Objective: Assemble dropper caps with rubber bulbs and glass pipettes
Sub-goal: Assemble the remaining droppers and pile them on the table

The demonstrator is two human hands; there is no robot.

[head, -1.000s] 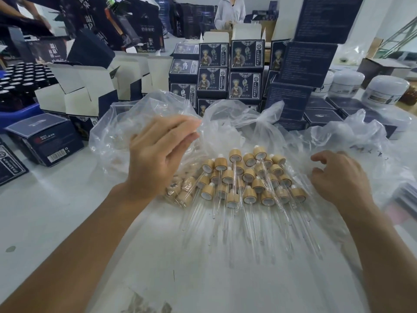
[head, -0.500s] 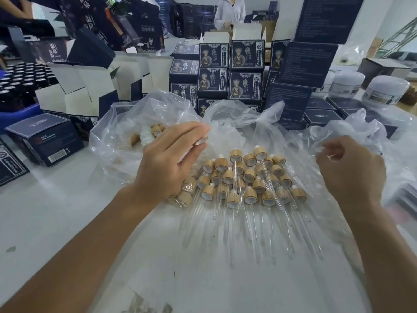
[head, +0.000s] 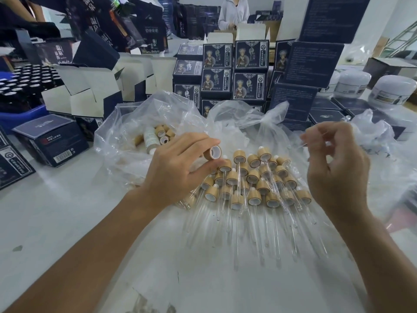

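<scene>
Left hand (head: pixel 178 175) raised over the near-left edge of the pile, thumb and fingertips pinching a single wooden cap (head: pixel 214 152), open end turned toward the camera, white lining visible inside. Right hand (head: pixel 338 168) lifted at the right, fingers curled, thumb and forefinger closed on a thin glass tube (head: pixel 303 144) — only a short, blurred length visible past the fingertips. Cap and tube held apart, nothing joined.

Between the two hands, on the white table (head: pixel 56 222): pile of finished droppers (head: pixel 255 184), wooden caps at the far end, glass tubes pointing near, lying on clear plastic sheet (head: pixel 203 256). Far left of the pile, open plastic bag (head: pixel 126 136) with loose wooden caps (head: pixel 163 134) and one pale, upright cylinder among them — identity unclear.

Behind the bag, stacked dark printed boxes (head: pixel 234 71), some with figure labels. Open white-lined cartons (head: pixel 90 96) at far left, beside a blue tray of dark bottles (head: pixel 24 84). White jars (head: pixel 392 91) at far right. Person in a light top (head: pixel 233 12) standing at the far end of the room.
</scene>
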